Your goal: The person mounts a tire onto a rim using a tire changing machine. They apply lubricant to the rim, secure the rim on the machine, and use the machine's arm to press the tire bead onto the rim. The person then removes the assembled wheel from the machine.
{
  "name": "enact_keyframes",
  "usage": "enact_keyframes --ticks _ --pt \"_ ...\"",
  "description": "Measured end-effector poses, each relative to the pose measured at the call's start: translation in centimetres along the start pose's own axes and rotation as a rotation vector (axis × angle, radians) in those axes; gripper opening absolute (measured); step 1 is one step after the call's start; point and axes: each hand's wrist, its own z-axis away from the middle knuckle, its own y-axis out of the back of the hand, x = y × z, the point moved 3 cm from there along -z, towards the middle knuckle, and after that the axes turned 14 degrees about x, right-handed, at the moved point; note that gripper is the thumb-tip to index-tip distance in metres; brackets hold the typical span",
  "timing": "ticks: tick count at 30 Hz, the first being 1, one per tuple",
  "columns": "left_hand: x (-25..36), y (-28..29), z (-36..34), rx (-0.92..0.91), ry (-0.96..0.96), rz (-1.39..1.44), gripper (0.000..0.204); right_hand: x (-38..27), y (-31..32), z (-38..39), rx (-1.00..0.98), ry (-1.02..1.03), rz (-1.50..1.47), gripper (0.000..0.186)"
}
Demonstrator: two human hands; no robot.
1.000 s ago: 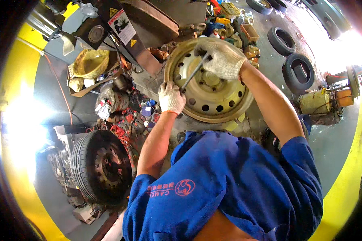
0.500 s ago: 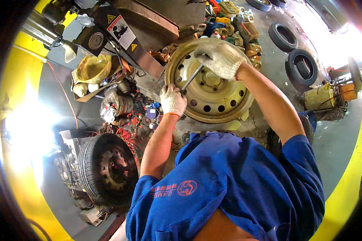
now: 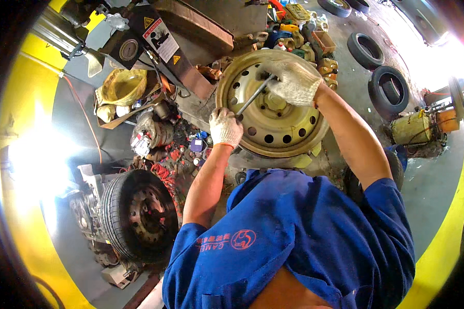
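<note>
A bare, worn steel wheel rim (image 3: 290,124) with round holes around its disc lies in front of me. My right hand (image 3: 293,82), in a white knit glove, is closed around the upper end of a grey metal bar (image 3: 255,96) above the rim's middle. The bar slants down to the left edge of the rim. There, my left hand (image 3: 226,127), also gloved, has its fingers curled at the bar's lower end, against the rim. The exact tip of the bar is hidden by those fingers.
A machine with a gauge (image 3: 129,50) stands at upper left, near a yellowish basin (image 3: 123,86). A tyred wheel (image 3: 137,216) is at lower left. Loose tyres (image 3: 388,91) lie at right beside a greenish cylinder (image 3: 413,126). Several jugs and bottles (image 3: 297,37) crowd beyond the rim.
The view has shifted slightly, moving everything a little to the right. My right hand sits slightly lower on the bar's end; both hands keep their places at the rim.
</note>
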Motion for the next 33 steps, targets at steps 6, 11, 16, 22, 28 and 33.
enact_keyframes --ticks 6,11,16,22,28,33 --pt "-1.1 -1.2 0.2 -0.033 0.001 -0.014 0.038 -0.7 0.0 -0.8 -0.021 -0.203 0.175 0.025" --pt "-0.4 -0.7 0.0 -0.088 -0.027 -0.056 0.035 0.5 0.0 0.7 -0.035 -0.114 -0.296 0.021" --pt "-1.1 -1.6 0.3 0.067 -0.045 -0.012 0.027 3.5 -2.1 2.7 -0.061 -0.538 -0.743 0.028" --pt "-2.2 -1.4 2.3 0.326 -0.06 0.261 0.022 -3.6 -1.1 2.0 0.105 -0.198 -0.556 0.021" --pt "1.2 2.4 0.7 0.224 0.094 0.254 0.035 -5.3 0.3 0.2 0.389 -0.409 -0.38 0.023" --pt "0.8 5.4 3.0 0.237 0.279 0.826 0.035 -5.8 0.8 -0.6 0.344 -0.528 -0.78 0.027"
